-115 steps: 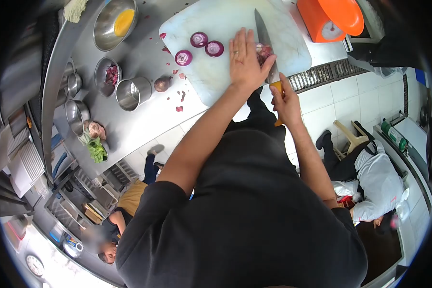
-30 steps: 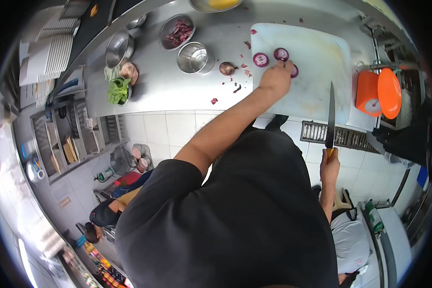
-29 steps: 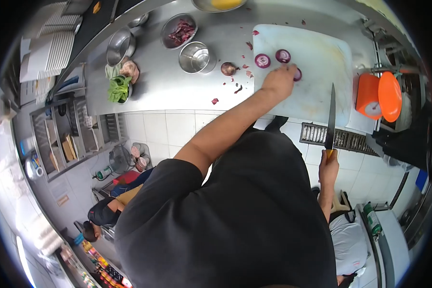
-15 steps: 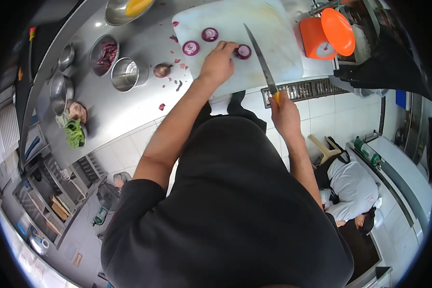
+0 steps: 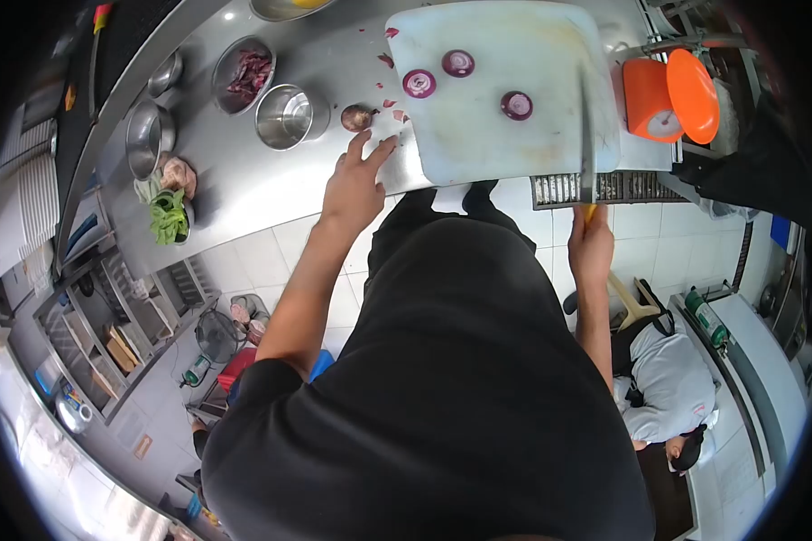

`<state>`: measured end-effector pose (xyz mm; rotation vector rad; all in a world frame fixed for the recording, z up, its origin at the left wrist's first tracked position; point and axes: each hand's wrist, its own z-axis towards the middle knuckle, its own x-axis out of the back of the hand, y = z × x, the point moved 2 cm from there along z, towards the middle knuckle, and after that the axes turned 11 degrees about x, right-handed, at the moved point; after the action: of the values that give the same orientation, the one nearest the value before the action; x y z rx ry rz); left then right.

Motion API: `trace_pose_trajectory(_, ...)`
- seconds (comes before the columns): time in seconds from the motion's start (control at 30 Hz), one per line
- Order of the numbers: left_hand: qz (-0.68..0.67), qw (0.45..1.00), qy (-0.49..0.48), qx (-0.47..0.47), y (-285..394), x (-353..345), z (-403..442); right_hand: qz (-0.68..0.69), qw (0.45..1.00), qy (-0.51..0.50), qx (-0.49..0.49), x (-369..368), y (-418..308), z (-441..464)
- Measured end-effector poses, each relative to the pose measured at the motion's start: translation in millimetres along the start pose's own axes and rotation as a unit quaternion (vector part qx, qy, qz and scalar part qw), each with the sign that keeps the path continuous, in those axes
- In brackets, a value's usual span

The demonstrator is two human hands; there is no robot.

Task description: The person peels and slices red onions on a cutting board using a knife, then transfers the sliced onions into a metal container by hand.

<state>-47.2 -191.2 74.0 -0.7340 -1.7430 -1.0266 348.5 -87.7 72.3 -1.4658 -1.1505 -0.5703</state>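
My left hand (image 5: 356, 185) is open, its fingers spread just below a whole red onion (image 5: 357, 117) on the steel counter; I cannot tell whether a fingertip touches it. In my right hand (image 5: 592, 248) is a kitchen knife (image 5: 588, 144) with a yellow handle, its blurred blade pointing away from me over the right side of the white cutting board (image 5: 478, 149). Three red onion halves, a left one (image 5: 419, 83), an upper one (image 5: 458, 62) and a right one (image 5: 516, 105), lie cut face up on the board.
Onion skin scraps lie left of the board. Farther left are an empty steel pot (image 5: 285, 117), a bowl of purple peelings (image 5: 244, 77) and leafy greens (image 5: 168, 216). An orange scale (image 5: 654, 104) stands at right. A person in a light shirt (image 5: 668, 374) is behind at right.
My left hand has left the right onion half and moved left, off the board to the whole onion. The knife has swung rightward, and the whole view has shifted.
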Motion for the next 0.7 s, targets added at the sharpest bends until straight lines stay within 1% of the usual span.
trace_pose_trajectory(0.03,0.010,1.000,-0.018,0.008,-0.3,1.9,-3.0,-0.017,1.000,-0.005,0.014,-10.6,7.2,-0.2)
trace_pose_trajectory(0.1,-0.001,0.990,-0.122,0.077,2.6,7.4,6.0,-0.060,0.998,-0.011,0.031,-12.0,24.3,-5.4)
trace_pose_trajectory(0.13,0.064,0.974,-0.173,0.129,8.5,10.5,17.5,-0.054,0.998,-0.012,0.024,-4.5,15.8,-6.3)
trace_pose_trajectory(0.17,0.096,0.976,-0.146,0.134,11.9,10.8,24.7,-0.039,0.999,-0.002,0.024,-3.3,15.4,-6.9)
trace_pose_trajectory(0.2,0.074,0.994,-0.049,0.062,8.4,7.5,26.3,-0.024,0.999,0.019,0.020,-2.8,11.7,-9.2)
trace_pose_trajectory(0.23,0.048,0.997,0.051,-0.008,15.0,12.4,27.6,-0.008,0.999,0.040,0.020,-2.9,7.6,-9.1)
trace_pose_trajectory(0.27,0.025,0.994,0.110,-0.014,23.9,12.3,31.2,-0.011,0.999,0.030,0.004,-5.8,7.5,-8.5)
trace_pose_trajectory(0.37,0.008,0.999,-0.035,0.035,39.4,16.3,44.6,-0.006,1.000,-0.015,0.021,-21.4,29.0,-4.8)
trace_pose_trajectory(0.4,0.022,0.993,-0.088,0.073,53.7,18.7,50.3,-0.006,1.000,-0.013,0.027,-18.2,23.8,-2.4)
trace_pose_trajectory(0.5,-0.104,0.993,-0.018,-0.053,73.9,-11.9,63.9,0.004,0.999,-0.016,0.037,1.7,-3.4,-5.3)
trace_pose_trajectory(0.57,-0.154,0.982,-0.026,-0.108,99.7,-31.8,75.3,0.022,0.999,-0.014,0.048,8.8,-26.4,-1.2)
trace_pose_trajectory(0.67,-0.161,0.973,0.008,-0.166,134.5,-54.7,94.3,0.004,0.996,-0.063,0.062,15.5,-56.8,0.9)
trace_pose_trajectory(0.7,-0.160,0.975,-0.012,-0.154,141.0,-58.4,100.2,0.000,0.995,-0.075,0.069,13.9,-62.6,1.8)
